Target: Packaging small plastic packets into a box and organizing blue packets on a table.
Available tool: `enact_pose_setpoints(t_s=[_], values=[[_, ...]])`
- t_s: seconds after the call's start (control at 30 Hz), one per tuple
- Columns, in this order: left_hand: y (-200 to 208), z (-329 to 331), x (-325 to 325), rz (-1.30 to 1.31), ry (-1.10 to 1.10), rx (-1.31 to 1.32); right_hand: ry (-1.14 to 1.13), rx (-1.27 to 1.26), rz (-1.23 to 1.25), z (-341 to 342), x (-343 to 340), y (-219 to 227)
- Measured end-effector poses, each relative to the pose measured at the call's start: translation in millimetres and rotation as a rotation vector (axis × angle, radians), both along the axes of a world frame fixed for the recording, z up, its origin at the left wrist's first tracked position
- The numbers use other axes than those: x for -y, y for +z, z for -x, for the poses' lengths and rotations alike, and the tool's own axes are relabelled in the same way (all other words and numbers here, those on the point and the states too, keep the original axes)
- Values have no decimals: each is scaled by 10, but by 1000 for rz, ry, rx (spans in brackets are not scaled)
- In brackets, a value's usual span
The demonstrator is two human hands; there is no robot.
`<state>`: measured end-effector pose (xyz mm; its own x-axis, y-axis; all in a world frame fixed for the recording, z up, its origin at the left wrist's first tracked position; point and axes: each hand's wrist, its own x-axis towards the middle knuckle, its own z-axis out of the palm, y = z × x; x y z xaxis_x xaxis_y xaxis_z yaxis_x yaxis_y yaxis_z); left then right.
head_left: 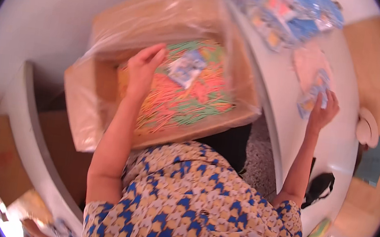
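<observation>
Head camera looks steeply down, close above the hands [142, 68].

A pile of blue packets [286, 10] lies on the white table [336, 149], a black bag [320, 187] nearby.

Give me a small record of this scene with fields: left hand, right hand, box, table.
left hand: open, reaching into the box, over the sticks
right hand: holding a small packet on the table
box: cardboard, lined with clear plastic, full of thin coloured sticks
table: white; blurred blue packets at its far end
</observation>
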<state>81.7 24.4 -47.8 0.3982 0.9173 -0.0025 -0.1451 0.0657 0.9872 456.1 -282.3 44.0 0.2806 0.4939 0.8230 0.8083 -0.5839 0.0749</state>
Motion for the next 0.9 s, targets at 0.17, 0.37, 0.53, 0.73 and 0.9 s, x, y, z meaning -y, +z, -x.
enact_pose_setpoints(t_s=[0.17, 0.37, 0.53, 0.73, 0.9], values=[[313, 131, -85, 110, 199, 166, 837, -368, 393, 1440, -1063, 7], [524, 502, -321, 124, 363, 361, 1079, -361, 848, 2422, -2191, -674], [561, 745, -541, 44, 434, 384, 1079, -298, 949, 2913, -2720, -1025], [449, 813, -578, -22, 546, 346, 980, -61, 884, 3386, -3124, -1167], [372, 880, -592, -82, 560, 271, 896, -10, 957, 3799, -3254, -1429]])
